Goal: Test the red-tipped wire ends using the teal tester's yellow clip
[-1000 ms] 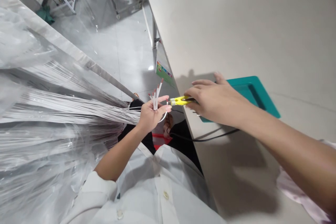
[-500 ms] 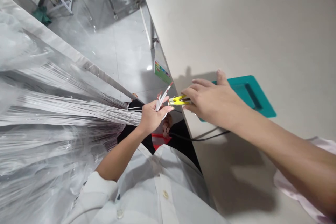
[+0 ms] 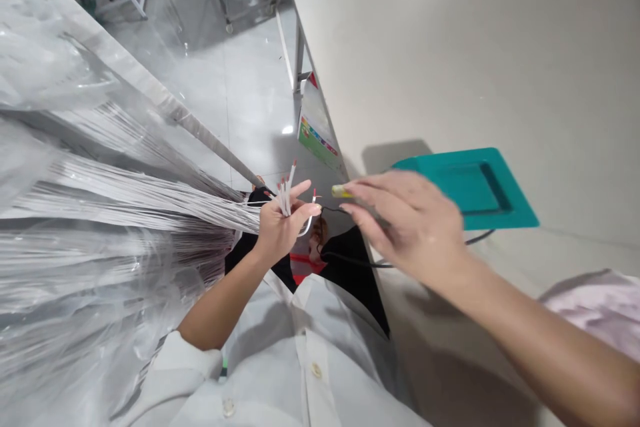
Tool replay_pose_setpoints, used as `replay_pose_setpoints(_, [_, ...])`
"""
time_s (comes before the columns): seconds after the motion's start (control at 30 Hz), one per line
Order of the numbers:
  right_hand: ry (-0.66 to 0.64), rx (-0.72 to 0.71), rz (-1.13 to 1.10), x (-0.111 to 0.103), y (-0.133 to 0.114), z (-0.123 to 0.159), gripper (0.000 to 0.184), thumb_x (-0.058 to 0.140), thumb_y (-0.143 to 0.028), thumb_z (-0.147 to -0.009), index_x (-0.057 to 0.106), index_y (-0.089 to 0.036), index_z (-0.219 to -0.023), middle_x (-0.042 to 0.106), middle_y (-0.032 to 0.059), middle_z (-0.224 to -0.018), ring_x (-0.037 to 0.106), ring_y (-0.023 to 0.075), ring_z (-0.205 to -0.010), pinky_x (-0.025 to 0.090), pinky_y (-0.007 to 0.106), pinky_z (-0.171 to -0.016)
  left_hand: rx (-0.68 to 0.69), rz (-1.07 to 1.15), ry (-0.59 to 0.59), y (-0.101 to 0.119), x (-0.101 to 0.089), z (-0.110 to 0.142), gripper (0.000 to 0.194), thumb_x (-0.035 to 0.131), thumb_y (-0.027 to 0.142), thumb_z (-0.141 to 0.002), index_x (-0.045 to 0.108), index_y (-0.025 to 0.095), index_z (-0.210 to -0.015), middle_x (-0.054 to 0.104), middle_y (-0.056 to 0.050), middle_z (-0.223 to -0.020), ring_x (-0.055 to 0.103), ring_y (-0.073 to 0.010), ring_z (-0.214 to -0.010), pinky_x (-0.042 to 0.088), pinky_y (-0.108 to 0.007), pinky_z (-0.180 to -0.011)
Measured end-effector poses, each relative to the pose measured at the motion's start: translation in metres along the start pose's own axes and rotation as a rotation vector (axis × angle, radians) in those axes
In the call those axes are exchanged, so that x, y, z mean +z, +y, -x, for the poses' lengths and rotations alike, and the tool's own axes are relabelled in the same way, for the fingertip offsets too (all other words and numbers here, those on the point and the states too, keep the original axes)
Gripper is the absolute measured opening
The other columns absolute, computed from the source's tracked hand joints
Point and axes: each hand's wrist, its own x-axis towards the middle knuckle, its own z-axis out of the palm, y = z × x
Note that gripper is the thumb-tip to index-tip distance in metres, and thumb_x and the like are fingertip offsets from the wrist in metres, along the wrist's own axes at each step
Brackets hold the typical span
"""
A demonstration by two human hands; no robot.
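My left hand (image 3: 279,230) is closed around the ends of several thin white wires (image 3: 284,199) with reddish tips, which stick up past its fingers. One wire end curves out by the thumb, a red piece and fine strands showing at its tip. A short gap to the right, my right hand (image 3: 407,213) is closed on a small yellow hand tool (image 3: 341,191). Only the tool's pale yellow end pokes out beyond the fingertips; the palm and fingers hide the rest. Behind the right hand lies a teal plastic tray (image 3: 505,203) with a recessed rectangle.
Long bundles of white wire (image 3: 150,193) and clear plastic sheeting (image 3: 45,87) hang over a rail (image 3: 200,130) at left. The pale tabletop (image 3: 450,47) fills the right side. A black cable (image 3: 357,265) crosses its edge. Pinkish cloth (image 3: 595,310) lies at right.
The yellow tool was at the wire by my left thumb and is now apart from it, turned further into my right hand. My left hand has shifted slightly left, still holding the wires.
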Motion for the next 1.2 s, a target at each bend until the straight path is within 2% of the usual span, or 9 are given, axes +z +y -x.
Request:
replay_pose_setpoints(0.07, [0.024,0.161,-0.233,0.010,-0.013,0.007,0.019,0.057,-0.029,-0.082,0.066,-0.020,-0.097,0.069,0.0097,-0.097,0.064,0.0213,-0.088,0.051,0.038,-0.079,0.001,0.074,-0.017,0.005,-0.002,0.006,0.046,0.075,0.033,-0.064,0.067,0.019,-0.107,0.065,0.002,-0.061,0.042,-0.0041,-0.043,0.035,-0.019,-0.042])
replay_pose_setpoints(0.27, [-0.176,0.631,-0.981,0.039,-0.022,0.009,0.025,0.070,-0.042,-0.069,0.070,-0.022,-0.083,0.069,0.0039,-0.086,0.062,0.0153,-0.071,0.052,0.030,-0.063,-0.007,0.129,-0.098,0.011,-0.005,0.016,0.046,0.078,0.040,-0.059,0.069,0.017,-0.098,0.061,0.003,-0.052,0.041,-0.0038,-0.038,0.036,-0.020,-0.039])
replay_pose_setpoints(0.47, [-0.082,0.779,-1.195,0.050,-0.022,0.011,0.015,0.071,-0.035,-0.068,0.070,-0.021,-0.064,0.063,0.0012,-0.067,0.054,0.0108,-0.057,0.045,0.026,-0.054,0.021,0.085,-0.149,-0.002,-0.007,0.021,0.048,0.074,0.039,-0.065,0.066,0.015,-0.106,0.069,-0.002,-0.065,0.062,-0.0138,-0.059,0.050,-0.026,-0.059])
replay_pose_setpoints(0.57, [-0.127,0.862,-1.262,0.051,-0.021,0.011,0.014,0.068,-0.032,-0.069,0.068,-0.020,-0.063,0.060,0.0000,-0.059,0.051,0.0100,-0.051,0.042,0.024,-0.049,0.049,0.055,-0.199,-0.009,-0.008,0.023,0.044,0.070,0.034,-0.071,0.064,0.015,-0.110,0.070,-0.003,-0.071,0.064,-0.0151,-0.068,0.050,-0.029,-0.071])
replay_pose_setpoints(0.67, [-0.166,0.664,-1.023,0.048,-0.018,0.012,0.013,0.061,-0.029,-0.075,0.068,-0.020,-0.069,0.063,0.0026,-0.066,0.056,0.0129,-0.057,0.046,0.027,-0.053,0.061,-0.008,-0.208,-0.015,-0.010,0.018,0.040,0.069,0.033,-0.072,0.065,0.015,-0.108,0.070,-0.003,-0.073,0.063,-0.0149,-0.067,0.050,-0.029,-0.070])
replay_pose_setpoints(0.8, [0.115,0.216,-0.406,0.043,-0.015,0.015,0.015,0.060,-0.021,-0.077,0.070,-0.020,-0.089,0.067,0.0089,-0.090,0.063,0.0202,-0.084,0.050,0.037,-0.077,0.040,-0.150,0.026,-0.021,-0.017,0.008,0.038,0.068,0.034,-0.072,0.066,0.016,-0.106,0.070,-0.007,-0.090,0.063,-0.0166,-0.079,0.048,-0.029,-0.076])
replay_pose_setpoints(0.9, [0.217,0.073,-0.245,0.042,-0.015,0.017,0.020,0.060,-0.015,-0.077,0.069,-0.020,-0.093,0.067,0.0093,-0.090,0.063,0.0194,-0.082,0.050,0.035,-0.076,0.017,-0.183,0.154,-0.020,-0.019,0.005,0.036,0.060,0.038,-0.079,0.064,0.016,-0.108,0.069,-0.008,-0.090,0.062,-0.0155,-0.077,0.048,-0.028,-0.074])
replay_pose_setpoints(1.1, [0.079,0.115,-0.422,0.049,-0.022,0.017,0.013,0.061,-0.019,-0.078,0.069,-0.019,-0.089,0.067,0.0077,-0.089,0.064,0.0164,-0.079,0.052,0.029,-0.071,0.179,-0.421,-0.198,-0.016,-0.006,0.012,0.021,0.051,0.029,-0.081,0.065,0.014,-0.083,0.064,-0.004,-0.074,0.057,-0.0156,-0.069,0.044,-0.027,-0.067])
replay_pose_setpoints(1.2, [0.037,0.227,-0.506,0.051,-0.024,0.017,0.010,0.059,-0.019,-0.080,0.069,-0.021,-0.079,0.068,0.0045,-0.083,0.064,0.0143,-0.075,0.051,0.026,-0.068,0.157,-0.457,-0.273,-0.020,-0.001,0.014,0.020,0.051,0.030,-0.080,0.061,0.014,-0.075,0.059,-0.001,-0.067,0.052,-0.0133,-0.062,0.041,-0.025,-0.059])
